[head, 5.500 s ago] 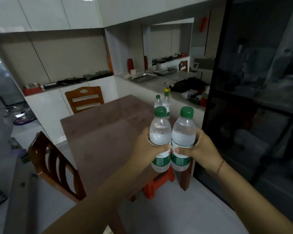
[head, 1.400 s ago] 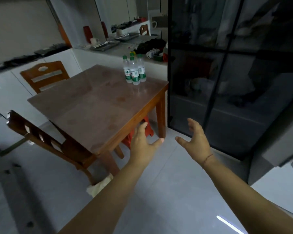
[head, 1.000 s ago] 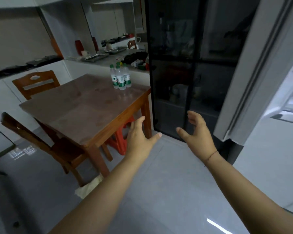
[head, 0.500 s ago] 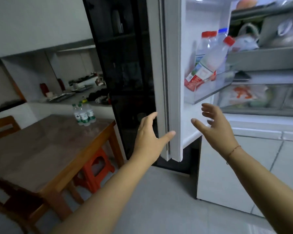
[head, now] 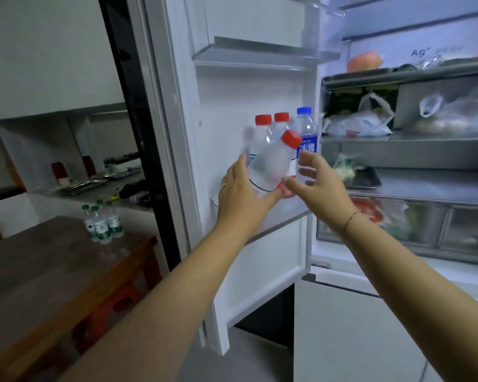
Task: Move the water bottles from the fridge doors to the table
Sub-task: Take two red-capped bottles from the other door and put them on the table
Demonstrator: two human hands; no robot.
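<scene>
The fingers of the left hand (head: 242, 194) are wrapped around the lower body of a tilted red-capped water bottle (head: 273, 164), with the thumb laid across its base. The right hand (head: 319, 183) is held spread just beside that bottle, fingers apart and grasping nothing. The gripped bottle is leaned cap-right in the door shelf (head: 284, 213) of the open fridge door (head: 238, 106). Behind it, two more red-capped bottles (head: 262, 128) and a blue-capped bottle (head: 305, 130) are stood upright in the same shelf. Far left, green-capped bottles (head: 101, 223) are grouped on the wooden table (head: 47, 271).
</scene>
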